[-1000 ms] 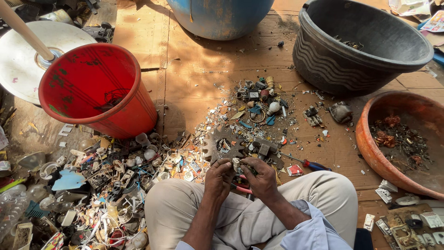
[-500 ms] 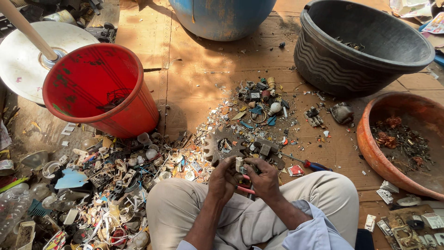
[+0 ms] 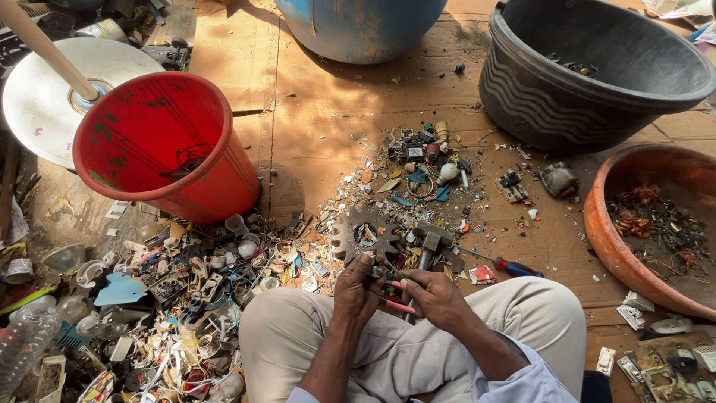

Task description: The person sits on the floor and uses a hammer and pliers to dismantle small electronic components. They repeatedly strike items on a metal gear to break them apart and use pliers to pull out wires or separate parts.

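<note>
Left hand point(image 3: 356, 287): forearm rises from the lap toward 12 o'clock; fingers curled shut, the grip pinching a small scrap part point(image 3: 375, 270) at the fingertips.
Right hand point(image 3: 435, 297): comes in from 4 o'clock, knuckles up; its grip is closed around red-handled pliers point(image 3: 397, 304), whose nose points to 9 o'clock at the part.
Small scrap part: held between both hands above the knees, touching the left fingertips; too small to tell its kind.
Hammer point(image 3: 429, 246): lies on the floor just beyond the hands at 12 o'clock, head away from the person.
Gear wheel point(image 3: 365, 236): flat on the floor at 11 o'clock, near the left hand.
Screwdriver point(image 3: 507, 263): at 2 o'clock, red handle.
Red bucket point(image 3: 168, 149): well apart at 10 o'clock.
Black tub point(image 3: 597, 75): far at 1 o'clock.
Scrap heap point(image 3: 171, 298): at 9 o'clock, beside the left knee.
</note>
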